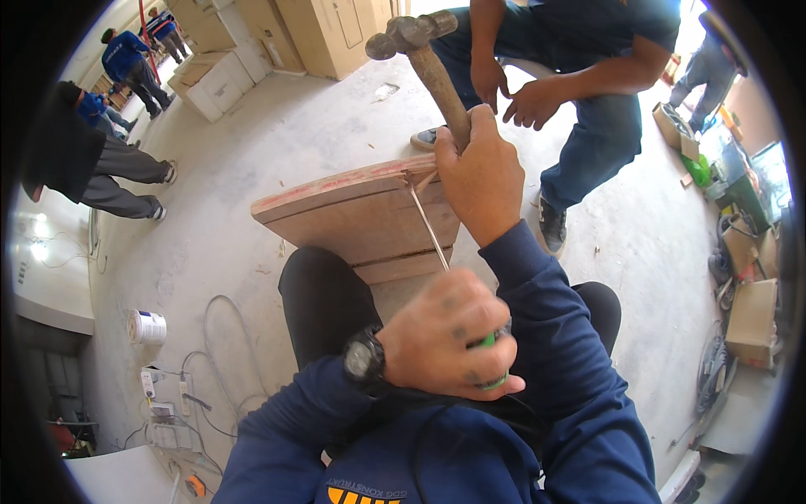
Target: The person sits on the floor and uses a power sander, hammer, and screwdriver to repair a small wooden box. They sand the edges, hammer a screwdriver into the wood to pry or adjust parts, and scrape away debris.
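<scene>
My left hand (pixel 449 336), with a black watch at the wrist, is closed around the green handle of a screwdriver (pixel 429 227). The screwdriver's thin metal shaft points up and away, its tip at a notch in the edge of a wooden piece (pixel 344 223). This piece stands tilted in front of my knees, with a dark seam across its face and chipped wood at the notch. My right hand (pixel 483 181) grips the wooden handle of a ball-peen hammer (pixel 441 88), head up, just beside the notch. Whether that hand also touches the wood, I cannot tell.
Facing me, another person (pixel 571 92) is close by, hands hanging near the hammer. More people stand at the far left. A white bucket (pixel 147 327), cables and power sockets (pixel 164 395) lie to the left. Cardboard boxes (pixel 751 323) and clutter line the right side.
</scene>
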Available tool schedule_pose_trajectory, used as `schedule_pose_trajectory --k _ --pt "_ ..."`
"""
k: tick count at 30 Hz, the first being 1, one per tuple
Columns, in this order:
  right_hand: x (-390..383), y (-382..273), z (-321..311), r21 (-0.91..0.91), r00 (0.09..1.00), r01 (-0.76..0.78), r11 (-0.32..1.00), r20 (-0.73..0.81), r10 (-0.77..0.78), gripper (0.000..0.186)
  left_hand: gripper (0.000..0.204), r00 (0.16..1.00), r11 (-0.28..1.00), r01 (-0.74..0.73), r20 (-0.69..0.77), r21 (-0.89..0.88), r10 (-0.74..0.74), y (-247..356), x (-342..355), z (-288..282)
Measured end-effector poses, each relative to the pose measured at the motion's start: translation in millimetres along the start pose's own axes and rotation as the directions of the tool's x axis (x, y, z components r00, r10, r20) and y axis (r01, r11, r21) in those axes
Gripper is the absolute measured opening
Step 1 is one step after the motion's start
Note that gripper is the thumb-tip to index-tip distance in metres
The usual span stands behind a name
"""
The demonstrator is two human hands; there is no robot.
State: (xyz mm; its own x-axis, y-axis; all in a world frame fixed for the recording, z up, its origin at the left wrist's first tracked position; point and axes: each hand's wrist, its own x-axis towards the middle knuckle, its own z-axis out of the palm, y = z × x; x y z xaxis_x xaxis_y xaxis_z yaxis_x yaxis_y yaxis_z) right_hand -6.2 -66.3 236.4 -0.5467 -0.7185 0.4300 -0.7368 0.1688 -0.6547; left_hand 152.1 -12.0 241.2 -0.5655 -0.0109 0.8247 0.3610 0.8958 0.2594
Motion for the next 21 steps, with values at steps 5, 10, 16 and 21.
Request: schedule_pose_trajectory --k 5,10,16,21 --pt "-2 1 0 0.019 1.0 -0.007 1.0 -0.006 0.007 0.031 0.039 0.996 0.99 0.087 0.035 -0.111 -0.084 4 -3 -15" --pt "-5 -1 -1 -0.001 1.0 -0.028 1.0 -0.002 0.028 0.031 0.043 0.745 0.759 0.111 -0.452 -0.642 -0.491 -29 30 -85" --pt "-3 -1 -1 0.002 0.999 -0.033 0.999 0.01 0.033 0.03 0.05 0.713 0.821 0.234 -0.483 -0.521 -0.509 -72 72 -119" --pt "-3 2 0 -0.008 1.0 -0.011 1.0 -0.009 0.01 0.029 0.047 0.714 0.811 0.295 -0.447 -0.506 -0.539 -77 88 -116"
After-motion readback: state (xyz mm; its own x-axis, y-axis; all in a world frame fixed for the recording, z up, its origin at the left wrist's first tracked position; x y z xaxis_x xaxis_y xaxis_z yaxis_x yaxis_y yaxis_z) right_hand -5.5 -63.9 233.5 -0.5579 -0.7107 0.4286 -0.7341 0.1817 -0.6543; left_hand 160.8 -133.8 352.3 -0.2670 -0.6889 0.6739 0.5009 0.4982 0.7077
